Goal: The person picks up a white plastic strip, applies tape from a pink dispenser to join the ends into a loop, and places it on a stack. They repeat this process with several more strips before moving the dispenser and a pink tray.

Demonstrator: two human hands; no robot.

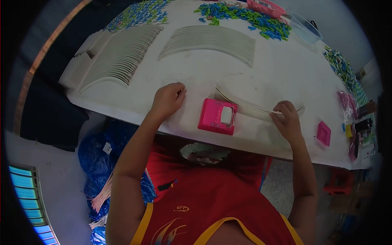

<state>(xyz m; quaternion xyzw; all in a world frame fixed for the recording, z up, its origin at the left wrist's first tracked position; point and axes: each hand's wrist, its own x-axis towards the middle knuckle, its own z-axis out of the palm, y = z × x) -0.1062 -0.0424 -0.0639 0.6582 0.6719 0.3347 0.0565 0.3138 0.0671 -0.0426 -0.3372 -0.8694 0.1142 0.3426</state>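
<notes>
Over the table near its front edge, my left hand (169, 99) has its fingers curled together; whether anything small is in them cannot be made out. A pink hole punch (216, 116) with a white lever lies between my hands. My right hand (287, 117) pinches the right part of a thin stack of pale card strips (249, 109). The left end of this stack reaches behind the punch. Farther back are a fanned row of pale strips (208, 40) and a larger fanned pile (122, 57) at the left.
Blue and green clips (245, 17) lie at the back beside a pink basket (267, 9) and a clear blue basket (305, 28). A small pink piece (324, 133) sits right of my right hand. Packets and tools line the right edge.
</notes>
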